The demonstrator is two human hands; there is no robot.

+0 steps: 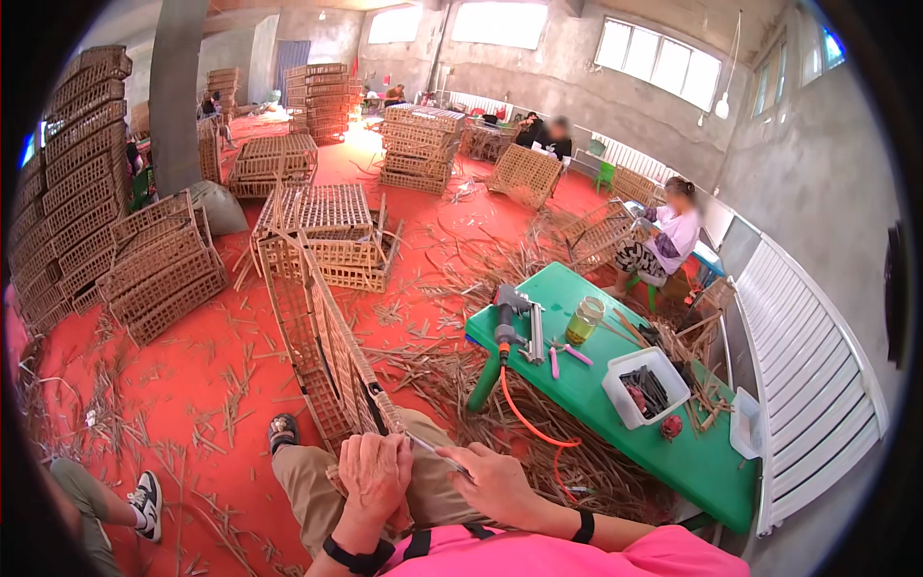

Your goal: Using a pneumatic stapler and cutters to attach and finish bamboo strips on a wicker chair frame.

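Note:
A woven brown lattice basket (pixel 332 346) leans across my lap, tilted up and away from me. My left hand (pixel 373 473) is closed over its near edge. Just to the right, my right hand (pixel 492 481) is wrapped round a slim metal hand tool (pixel 437 454). The shaft of the tool points at the basket edge beside my left fingers. Its handle is mostly hidden in my palm, so its exact kind does not show.
On the green table (pixel 577 413) at the right are a nail gun (pixel 514 322) with an orange hose (pixel 519 413), pink-handled pliers (pixel 567 358), a glass jar (pixel 585 320) and a white tub (pixel 644 387). Basket stacks (pixel 322 226) and cane scraps cover the red floor. A seated person (pixel 668 236) works beyond.

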